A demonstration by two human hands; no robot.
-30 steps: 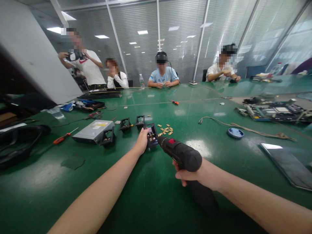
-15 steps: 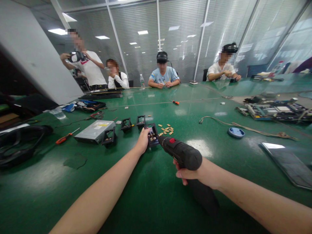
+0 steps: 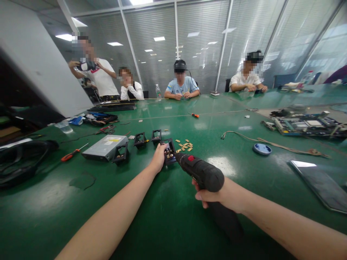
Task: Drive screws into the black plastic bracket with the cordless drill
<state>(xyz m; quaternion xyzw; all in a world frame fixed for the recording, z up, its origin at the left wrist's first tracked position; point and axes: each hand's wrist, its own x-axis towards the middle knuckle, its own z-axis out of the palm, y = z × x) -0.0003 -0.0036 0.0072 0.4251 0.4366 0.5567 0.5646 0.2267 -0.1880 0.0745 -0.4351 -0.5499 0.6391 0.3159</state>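
My right hand point(image 3: 217, 196) is closed around the grip of a black electric screwdriver point(image 3: 202, 172) with a red switch. Its tip points at a small black plastic block point(image 3: 169, 152) with brass contacts, standing on the green table point(image 3: 168, 216). My left hand point(image 3: 157, 157) grips that block from its left side. A scatter of small brass pieces point(image 3: 184, 145) lies just beyond the block. Three similar black frames point(image 3: 121, 153) stand in a row to the left.
A grey optical drive point(image 3: 104, 147) and a red-handled screwdriver point(image 3: 71, 153) lie left. A blue round lid point(image 3: 261, 148), a cable, a circuit board point(image 3: 303, 124) and a dark tablet point(image 3: 320, 184) lie right. Several people point(image 3: 181, 85) sit or stand along the far side.
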